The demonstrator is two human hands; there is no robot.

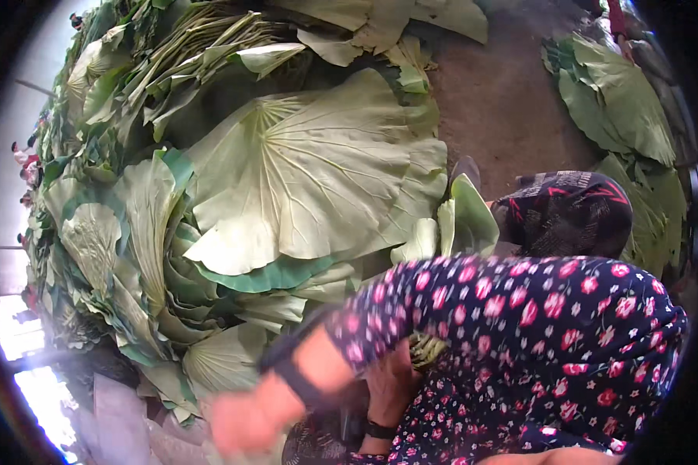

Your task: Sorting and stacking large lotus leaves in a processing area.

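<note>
My left hand point(391, 381), with a dark band at the wrist, is closed around a bundle of lotus leaf stems point(427, 350) by my lap; my right sleeve partly covers its fingers. Across it reaches my right arm, and my right hand point(247, 419) is at the lower left, blurred by motion, so its grip is unclear. Close beyond that hand lies a pale lotus leaf point(227, 357). A broad, veined lotus leaf point(320, 180) spreads over the stack in front of me. Folded green lotus leaves point(468, 218) stick out between my forearm and my patterned trouser knee point(564, 212).
Heaped lotus leaves point(93, 232) rise on the left, with long stems point(203, 43) bunched at the top. Brown ground point(488, 104) shows at upper right. Beyond it, another person's hand point(625, 49) touches more leaves point(622, 99). Flat pale sheets point(119, 418) lie at lower left.
</note>
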